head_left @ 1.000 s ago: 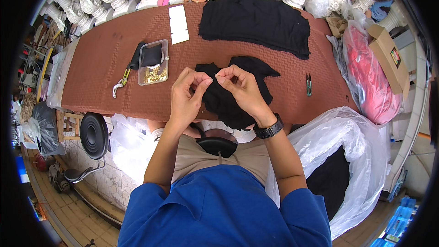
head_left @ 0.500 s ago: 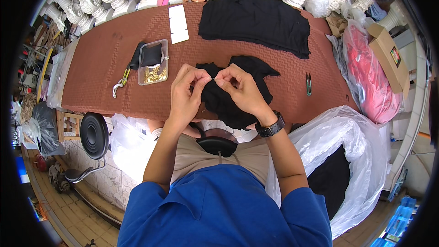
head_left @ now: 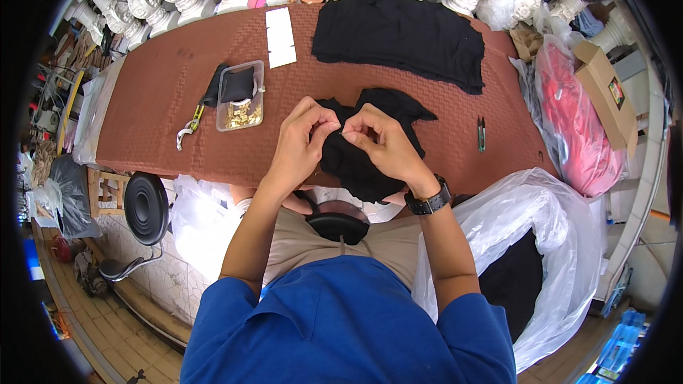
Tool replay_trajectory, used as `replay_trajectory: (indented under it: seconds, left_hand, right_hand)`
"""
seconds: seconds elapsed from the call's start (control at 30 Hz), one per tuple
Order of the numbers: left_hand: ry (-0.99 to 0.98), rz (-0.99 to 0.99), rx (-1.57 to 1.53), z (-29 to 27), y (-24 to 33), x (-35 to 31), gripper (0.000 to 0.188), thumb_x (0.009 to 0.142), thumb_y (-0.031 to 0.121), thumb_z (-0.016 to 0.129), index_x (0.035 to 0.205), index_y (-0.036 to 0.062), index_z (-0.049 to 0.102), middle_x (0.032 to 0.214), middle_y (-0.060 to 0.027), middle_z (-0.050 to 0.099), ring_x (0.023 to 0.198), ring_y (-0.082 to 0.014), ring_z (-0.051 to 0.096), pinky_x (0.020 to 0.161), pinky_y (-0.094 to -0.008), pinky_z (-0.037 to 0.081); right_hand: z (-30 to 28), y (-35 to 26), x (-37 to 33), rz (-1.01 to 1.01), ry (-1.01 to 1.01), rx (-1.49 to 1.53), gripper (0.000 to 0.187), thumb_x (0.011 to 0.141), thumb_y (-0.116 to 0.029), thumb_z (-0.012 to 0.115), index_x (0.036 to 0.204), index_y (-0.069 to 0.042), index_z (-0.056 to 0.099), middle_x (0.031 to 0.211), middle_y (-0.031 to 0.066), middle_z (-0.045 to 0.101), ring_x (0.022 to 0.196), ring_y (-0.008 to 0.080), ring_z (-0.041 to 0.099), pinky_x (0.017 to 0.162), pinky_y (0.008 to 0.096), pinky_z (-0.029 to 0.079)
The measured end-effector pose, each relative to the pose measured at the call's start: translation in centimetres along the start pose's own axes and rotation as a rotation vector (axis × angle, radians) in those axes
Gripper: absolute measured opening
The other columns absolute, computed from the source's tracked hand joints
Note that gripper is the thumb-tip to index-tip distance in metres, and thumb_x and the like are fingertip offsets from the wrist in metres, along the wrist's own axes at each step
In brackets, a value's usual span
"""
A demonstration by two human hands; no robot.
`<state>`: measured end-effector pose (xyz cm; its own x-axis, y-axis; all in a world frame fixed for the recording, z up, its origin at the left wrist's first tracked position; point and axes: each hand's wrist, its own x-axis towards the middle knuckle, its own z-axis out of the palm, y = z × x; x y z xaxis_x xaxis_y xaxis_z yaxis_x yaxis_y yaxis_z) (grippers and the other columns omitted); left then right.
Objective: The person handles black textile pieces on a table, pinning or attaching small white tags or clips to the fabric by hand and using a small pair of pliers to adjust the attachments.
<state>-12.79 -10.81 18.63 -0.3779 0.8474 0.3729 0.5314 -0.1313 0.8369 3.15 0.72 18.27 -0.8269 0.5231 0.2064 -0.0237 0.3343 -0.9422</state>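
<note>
My left hand (head_left: 302,141) and my right hand (head_left: 383,142) are raised close together over a black garment (head_left: 356,163) that lies at the near edge of the brown table (head_left: 163,92). Both hands pinch the black cloth, fingertips almost touching, and a thin light pin or needle shows between them. A dark watch sits on my right wrist. The garment's lower part hangs over the table edge toward my lap.
A clear tray (head_left: 240,96) with small gold pieces and a black item sits to the left, yellow-handled snips (head_left: 189,126) beside it. A pile of black cloth (head_left: 402,32) and white paper (head_left: 280,36) lie further back. Small dark clippers (head_left: 482,133) lie at right. A plastic bag (head_left: 541,242) holds dark fabric.
My hands have stayed over the black garment, with only small finger movements at the pinched spot. Nothing else on the table has moved.
</note>
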Motion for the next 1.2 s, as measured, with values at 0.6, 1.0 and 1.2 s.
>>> replay_trajectory:
  seconds: [0.6, 1.0, 1.2]
  left_hand:
    - [0.103, -0.105, -0.298, 1.8, -1.2, -0.8, 0.013, 0.094, 0.003, 0.069, 0.107, 0.0026, 0.072, 0.088, 0.0053, 0.043, 0.074, -0.0042, 0.038, 0.064, -0.0205, 0.032]
    - [0.351, -0.164, -0.378, 2.8, -2.0, -0.9, 0.008, 0.089, 0.003, 0.076, 0.097, 0.0014, 0.076, 0.080, 0.0063, 0.046, 0.071, -0.0026, 0.039, 0.062, -0.0187, 0.030]
    - [0.343, -0.123, -0.308, 3.1, -2.3, -1.4, 0.008, 0.089, 0.002, 0.075, 0.096, 0.0004, 0.075, 0.081, 0.0044, 0.049, 0.072, -0.0026, 0.044, 0.062, -0.0189, 0.035]
  right_hand:
    - [2.6, 2.1, 0.6, 0.047, 0.246, 0.432, 0.007, 0.096, -0.008, 0.069, 0.097, 0.000, 0.068, 0.092, -0.0007, 0.055, 0.084, 0.0072, 0.050, 0.077, 0.0238, 0.044]
    - [5.9, 1.2, 1.0, 0.041, 0.427, 0.450, 0.010, 0.097, -0.008, 0.068, 0.101, 0.001, 0.067, 0.091, 0.0004, 0.059, 0.081, 0.0073, 0.055, 0.073, 0.0232, 0.047]
    - [5.5, 0.0, 1.1, -0.027, 0.397, 0.522, 0.010, 0.097, -0.004, 0.065, 0.106, 0.000, 0.065, 0.097, 0.0027, 0.058, 0.091, 0.0093, 0.057, 0.079, 0.0240, 0.051]
